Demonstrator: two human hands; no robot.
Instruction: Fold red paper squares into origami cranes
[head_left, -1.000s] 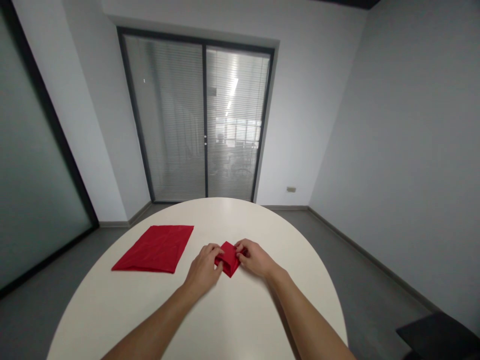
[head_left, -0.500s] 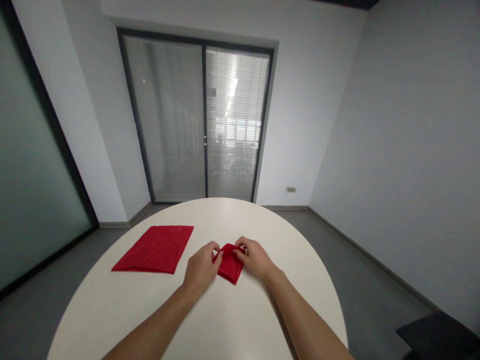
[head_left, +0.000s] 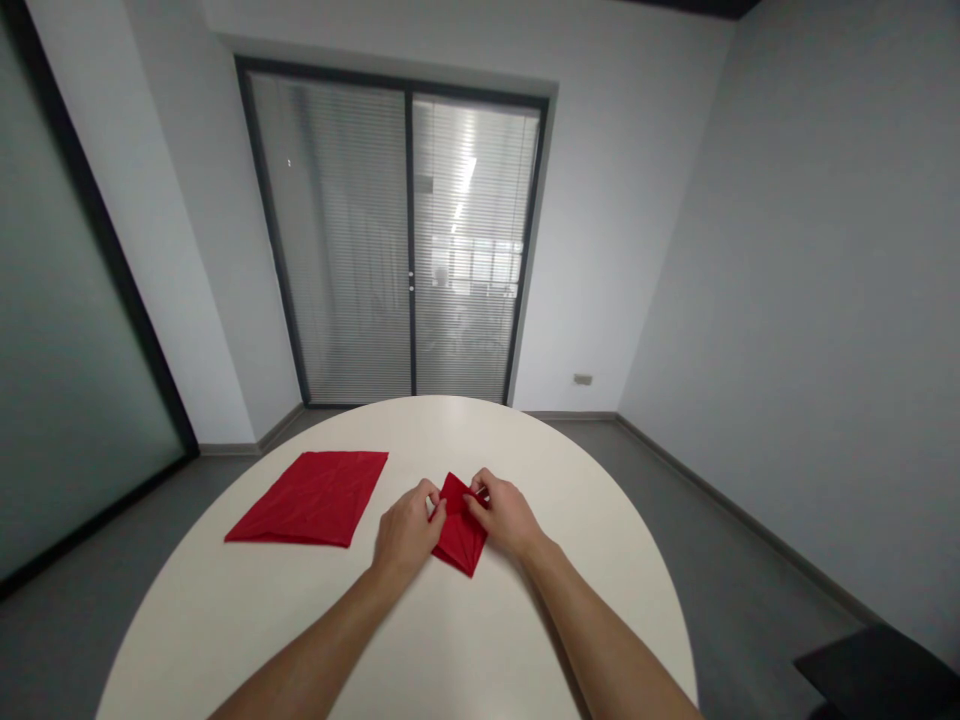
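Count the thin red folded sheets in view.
2: a larger, flat, four-sided red sheet on the left of the round off-white table, and a smaller folded red sheet held by the left hand and right hand. Others beneath may be hidden.

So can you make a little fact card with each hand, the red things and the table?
left hand: pinches the small red piece at its left side
right hand: pinches its right side
small red piece: folded, between the hands; paper or cloth, cannot tell
large red piece: lies on the table, left of the hands
table: round, pale
beyond: glass panels with blinds
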